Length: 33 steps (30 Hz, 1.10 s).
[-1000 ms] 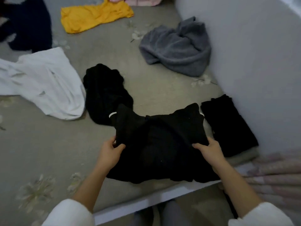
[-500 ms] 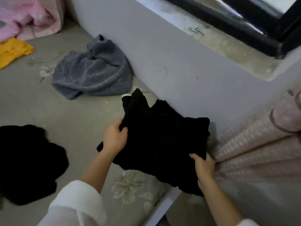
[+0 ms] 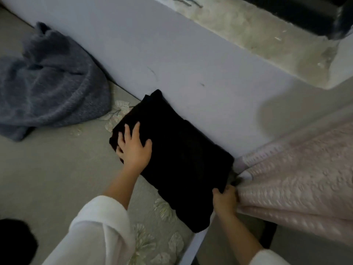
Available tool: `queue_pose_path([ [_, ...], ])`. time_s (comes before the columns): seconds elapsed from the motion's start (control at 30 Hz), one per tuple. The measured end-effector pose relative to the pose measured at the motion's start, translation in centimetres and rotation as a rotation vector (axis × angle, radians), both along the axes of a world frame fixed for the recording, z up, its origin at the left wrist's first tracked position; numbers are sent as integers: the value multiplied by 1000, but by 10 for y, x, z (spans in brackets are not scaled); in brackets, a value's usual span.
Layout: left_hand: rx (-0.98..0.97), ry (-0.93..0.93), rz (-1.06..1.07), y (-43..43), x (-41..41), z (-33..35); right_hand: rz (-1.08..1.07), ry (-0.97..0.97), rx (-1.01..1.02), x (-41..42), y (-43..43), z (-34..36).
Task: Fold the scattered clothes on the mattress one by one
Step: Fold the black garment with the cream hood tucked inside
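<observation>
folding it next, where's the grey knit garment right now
The grey knit garment lies crumpled at the head view's upper left, on the mattress beside the wall, left of the folded black garment.

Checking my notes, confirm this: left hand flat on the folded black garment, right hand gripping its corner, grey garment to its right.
One error: the head view shows the grey garment to the left of the folded black garment, not the right. The left hand does lie flat on it, and the right hand grips its corner.
</observation>
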<state>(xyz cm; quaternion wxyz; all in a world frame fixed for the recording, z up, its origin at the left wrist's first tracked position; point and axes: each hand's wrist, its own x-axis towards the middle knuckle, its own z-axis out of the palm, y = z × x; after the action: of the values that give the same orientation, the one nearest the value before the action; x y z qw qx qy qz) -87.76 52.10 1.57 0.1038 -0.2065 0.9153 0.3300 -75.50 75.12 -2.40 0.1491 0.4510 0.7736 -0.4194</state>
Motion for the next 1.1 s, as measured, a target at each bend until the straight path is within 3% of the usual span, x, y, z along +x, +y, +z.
queue_pose_path([
  [0.1,-61,-182,-158,13,33,-36,309,52,264,-7,-11,5],
  [0.17,-111,-267,-267,22,50,-56,586,87,315,-15,-21,4],
  [0.33,-180,-367,-343,26,53,-86,1004,-182,347,-28,-18,-30],
  [0.43,-206,-400,-358,21,41,-91,1011,-280,318,-36,-3,-44],
  [0.5,-227,-313,-323,20,31,-89,974,-245,293,-39,1,-47],
  [0.6,-225,-21,-285,15,1,-86,822,34,387,-43,0,-46],
  [0.73,-406,207,-569,13,-69,-90,770,217,417,-72,0,-55],
  [0.93,-319,-276,-345,9,-122,-138,911,94,399,-100,14,-100],
  [1.1,-279,-193,-290,7,-118,-159,853,267,462,-97,12,-120],
])
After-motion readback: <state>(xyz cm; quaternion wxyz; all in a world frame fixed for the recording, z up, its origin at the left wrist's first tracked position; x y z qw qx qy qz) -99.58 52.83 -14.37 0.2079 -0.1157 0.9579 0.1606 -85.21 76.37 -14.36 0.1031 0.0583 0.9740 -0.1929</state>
